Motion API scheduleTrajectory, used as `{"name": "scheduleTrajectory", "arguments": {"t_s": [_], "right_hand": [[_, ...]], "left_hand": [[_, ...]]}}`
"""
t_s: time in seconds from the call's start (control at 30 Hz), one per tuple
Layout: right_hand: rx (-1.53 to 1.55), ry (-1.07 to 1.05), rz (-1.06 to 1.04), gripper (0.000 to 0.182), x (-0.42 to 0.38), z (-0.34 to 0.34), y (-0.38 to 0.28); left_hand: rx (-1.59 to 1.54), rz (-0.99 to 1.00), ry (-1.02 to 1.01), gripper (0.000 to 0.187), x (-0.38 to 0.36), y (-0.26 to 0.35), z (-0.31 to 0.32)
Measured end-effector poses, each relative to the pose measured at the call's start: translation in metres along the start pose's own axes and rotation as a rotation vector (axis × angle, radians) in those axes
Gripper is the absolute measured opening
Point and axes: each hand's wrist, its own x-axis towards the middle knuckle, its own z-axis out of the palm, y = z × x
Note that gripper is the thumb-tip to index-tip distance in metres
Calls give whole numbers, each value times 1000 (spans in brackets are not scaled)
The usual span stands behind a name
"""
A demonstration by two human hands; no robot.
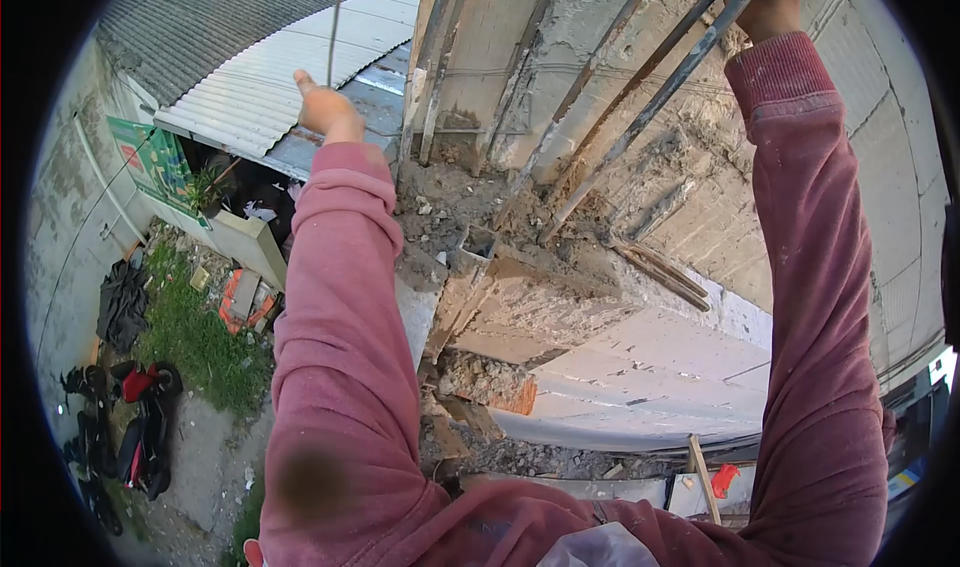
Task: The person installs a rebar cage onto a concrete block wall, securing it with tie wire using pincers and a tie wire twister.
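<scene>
Pink cuff at the wrist, your left hand (332, 115) is in the upper left of the frame, closed around the lower end of a thin bent rod (333, 35), its thumb pointing up and to the left. The rod stands up from your fist and curls over to the right at its top. Your right hand (772, 5), partly cut off by the upper right edge, is closed on the top of a long metal bar (655, 102); whether it also holds the darker bar (645, 62) just beside it, you cannot tell from here.

Both bars slant down to the left into broken concrete (570, 222) near the middle of the frame, where more upright bars (517, 92) stand. Just below them is the square open end of a tube (478, 242), and lower down sits a chunk of brick (490, 382). Sticks (660, 272) lie right of centre, above a pale wall (640, 372).

Beyond your left hand spreads a corrugated roof (240, 77), with a green banner (150, 162) below its left edge. Lower left, a red and black motorbike (145, 427) stands near grass (205, 352). A red scrap (725, 480) shows at lower right, beside a wooden strip (704, 479).
</scene>
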Motion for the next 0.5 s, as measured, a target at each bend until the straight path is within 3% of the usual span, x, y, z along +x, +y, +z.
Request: {"name": "scheduleTrajectory", "arguments": {"t_s": [0.03, 0.07, 0.2, 0.27, 0.3, 0.4, 0.5], "right_hand": [[71, -188, 109, 32, 25, -22, 3], [147, -380, 212, 32, 76, -60, 6], [130, -611, 242, 34, 119, -86, 28], [-302, 209, -181, 34, 1, 35, 18], [-315, 221, -197, 33, -1, 37, 20], [-352, 311, -231, 29, 0, 39, 22], [-346, 302, -217, 28, -1, 36, 24]], "left_hand": [[-242, -61, -15, 58, 45, 4, -14], [-240, -43, -61, 56, 46, 10, -14], [-109, 9, -207, 52, 9, 32, -4], [141, 99, -290, 55, -20, 33, 11], [328, 185, -340, 57, -29, 36, 20], [356, -81, -405, 58, -43, 65, 23], [378, -122, -256, 55, -35, 66, 26]]}}
